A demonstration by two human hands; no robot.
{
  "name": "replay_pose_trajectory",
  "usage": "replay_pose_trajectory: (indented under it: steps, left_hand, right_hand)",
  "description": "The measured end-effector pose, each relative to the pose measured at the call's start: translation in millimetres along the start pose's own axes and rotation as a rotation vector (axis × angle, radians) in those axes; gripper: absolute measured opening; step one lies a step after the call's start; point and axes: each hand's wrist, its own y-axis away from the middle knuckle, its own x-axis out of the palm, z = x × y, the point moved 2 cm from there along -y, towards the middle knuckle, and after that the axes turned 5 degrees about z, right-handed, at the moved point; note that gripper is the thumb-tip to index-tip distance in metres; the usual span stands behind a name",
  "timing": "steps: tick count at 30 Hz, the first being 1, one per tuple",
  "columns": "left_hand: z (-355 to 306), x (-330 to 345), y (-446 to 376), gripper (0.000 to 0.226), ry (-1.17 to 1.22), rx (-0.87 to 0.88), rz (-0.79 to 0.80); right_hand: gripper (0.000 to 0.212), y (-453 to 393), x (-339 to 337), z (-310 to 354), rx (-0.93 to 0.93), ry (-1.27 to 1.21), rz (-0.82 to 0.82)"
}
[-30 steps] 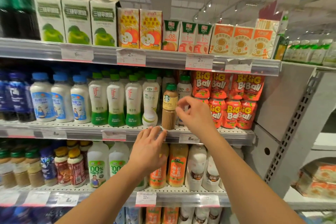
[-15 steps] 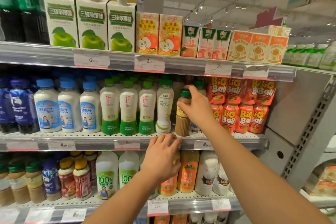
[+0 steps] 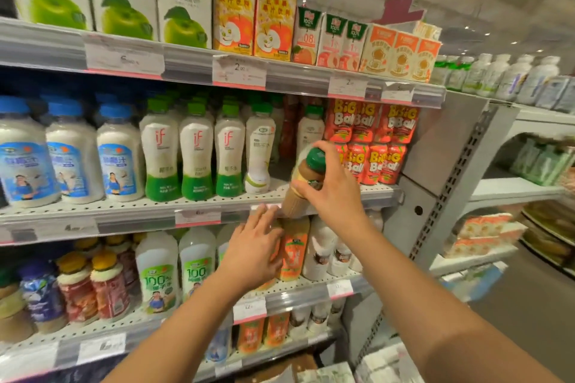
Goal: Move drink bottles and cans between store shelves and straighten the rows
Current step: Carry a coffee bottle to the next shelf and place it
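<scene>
Coffee bottle (image 3: 303, 185), green-capped and brown, leaves its place on the middle shelf (image 3: 140, 211) — half a second ago it stood upright at the front edge beside the slim white bottle (image 3: 259, 149), and now it tilts out over the shelf lip, cap leaning toward me, base off the perforated deck as far as I can judge. My right hand (image 3: 334, 188) grips it round the shoulder and label, fingers curled over the far side, thumb across the near side. My left hand (image 3: 252, 253) hovers below, fingers loosely spread and holding nothing, just in front of the orange bottle (image 3: 294, 247) on the shelf beneath; whether the fingertips touch it I cannot tell, for the frame is blurred.

A gap now shows in the row between the slim white bottle and the red Big Ball pouches (image 3: 378, 140). I read this as the lift-out step of a move — the bottle looks like a stray among coconut drinks, and it has yet to find its own row. The tilt calls for a firm hold, since glass would not forgive a slip.
</scene>
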Motion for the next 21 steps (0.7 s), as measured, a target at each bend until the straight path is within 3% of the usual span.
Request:
replay_pose_trajectory:
  steps: [4,6,12,21]
  left_hand:
    - [-2,-1,51,0.062,0.132,-0.038,0.457]
    - [-2,-5,89,0.055,0.115,-0.026,0.578]
    - [-3,-41,214,0.041,0.197,-0.146,0.493]
    - [34,-90,347,0.037,0.129,-0.302,0.475]
  right_hand:
    - [0.068,37,-16,11,0.024,-0.015,0.016]
    - [0.067,60,-22,26,0.018,-0.044,0.030]
    - [0.068,134,-35,74,-0.004,-0.135,0.089]
    - [0.068,207,-10,139,-0.009,-0.224,0.162]
